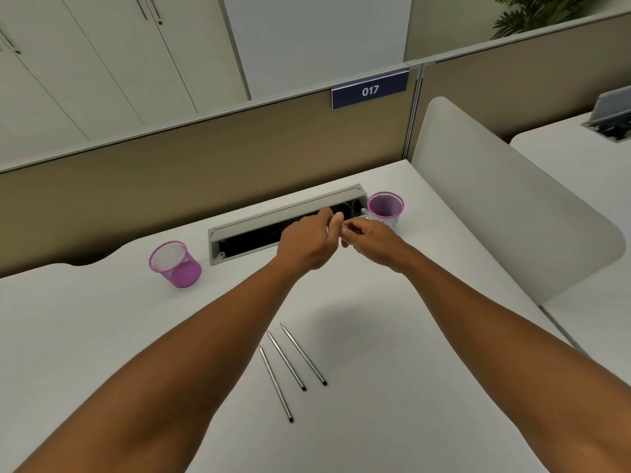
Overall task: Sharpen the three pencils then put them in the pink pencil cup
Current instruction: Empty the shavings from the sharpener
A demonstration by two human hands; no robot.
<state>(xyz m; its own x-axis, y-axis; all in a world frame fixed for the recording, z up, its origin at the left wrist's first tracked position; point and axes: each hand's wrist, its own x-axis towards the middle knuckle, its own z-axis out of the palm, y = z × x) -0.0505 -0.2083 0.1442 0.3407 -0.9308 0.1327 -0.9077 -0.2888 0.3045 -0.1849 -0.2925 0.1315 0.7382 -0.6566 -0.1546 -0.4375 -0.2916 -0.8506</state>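
Three thin silver-grey pencils with black ends lie side by side on the white desk near me: the left pencil [276, 384], the middle pencil [286, 360] and the right pencil [302, 354]. A pink mesh pencil cup [386, 208] stands upright at the back right. A second pink mesh cup [174, 266] sits at the back left. My left hand [305, 242] and my right hand [374, 242] meet above the desk, just left of the right cup. Their fingertips pinch a small silvery thing [345, 227], mostly hidden by the fingers.
An open grey cable tray [273, 213] is sunk into the desk behind my hands. A beige partition with a "017" sign [369, 90] closes the back. A white rounded divider [495, 206] bounds the desk on the right.
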